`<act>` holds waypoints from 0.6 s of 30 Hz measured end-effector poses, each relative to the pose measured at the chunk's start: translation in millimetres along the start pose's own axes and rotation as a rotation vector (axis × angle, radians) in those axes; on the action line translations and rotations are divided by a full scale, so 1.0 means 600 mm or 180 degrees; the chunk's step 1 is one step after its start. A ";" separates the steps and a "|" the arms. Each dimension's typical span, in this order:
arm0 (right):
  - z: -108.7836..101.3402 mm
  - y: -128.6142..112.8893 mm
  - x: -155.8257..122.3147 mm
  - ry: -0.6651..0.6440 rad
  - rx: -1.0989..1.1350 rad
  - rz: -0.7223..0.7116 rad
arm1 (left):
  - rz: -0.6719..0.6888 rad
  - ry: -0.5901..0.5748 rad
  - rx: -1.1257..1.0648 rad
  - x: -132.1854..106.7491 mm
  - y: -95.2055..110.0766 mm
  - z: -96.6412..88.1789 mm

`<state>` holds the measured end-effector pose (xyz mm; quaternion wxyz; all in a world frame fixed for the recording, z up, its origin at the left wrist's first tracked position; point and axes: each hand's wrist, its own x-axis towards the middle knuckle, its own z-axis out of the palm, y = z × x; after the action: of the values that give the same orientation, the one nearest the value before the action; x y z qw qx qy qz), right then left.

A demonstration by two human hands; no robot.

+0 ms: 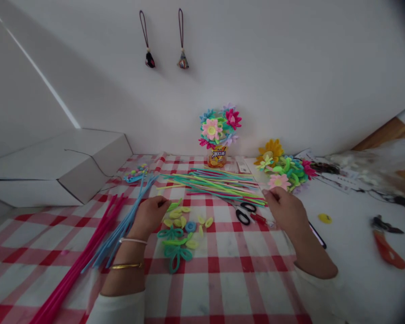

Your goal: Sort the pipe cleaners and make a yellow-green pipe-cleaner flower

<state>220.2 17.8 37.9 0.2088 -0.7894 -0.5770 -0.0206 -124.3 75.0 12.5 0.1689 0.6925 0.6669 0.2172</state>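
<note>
My left hand (150, 215) is closed in a pinch above the blue pipe cleaners (130, 220). Its fingertips are beside a bright green piece (174, 205); I cannot tell whether they touch. My right hand (288, 209) also pinches, near the right end of a pile of mixed pipe cleaners (219, 182); anything between its fingers is too small to make out. Between my hands lie yellow leaf-shaped loops (178, 218), teal looped pieces (176, 253) and a blue coil (191, 226). Black-handled scissors (243, 213) lie left of my right hand.
Long pink pipe cleaners (84, 256) lie at left, before a white box (87, 166). A cup (218, 157) of fuzzy flowers stands at the back. More flowers (286, 171) lie behind my right hand. Orange-handled pliers (388, 247) and a phone (317, 235) are at right.
</note>
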 end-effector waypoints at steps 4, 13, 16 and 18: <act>0.010 0.017 0.002 -0.1133 -0.0267 -0.0127 | -0.0028 0.0008 0.0001 -0.001 0.004 -0.002; 0.029 0.026 0.003 -0.1688 -0.0584 -0.0352 | -0.0019 0.0053 -0.0049 -0.004 0.007 -0.004; 0.036 0.017 -0.001 -0.1742 -0.0655 -0.0403 | 0.0002 0.0135 -0.0085 0.000 0.003 -0.001; 0.037 0.014 -0.004 -0.1788 -0.0659 -0.0392 | 0.0121 0.0217 -0.0132 -0.002 0.009 0.006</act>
<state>222.2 21.6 14.3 -0.0421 -0.7448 -0.6538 0.1271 -117.7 73.8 12.2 0.1563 0.6935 0.6544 0.2576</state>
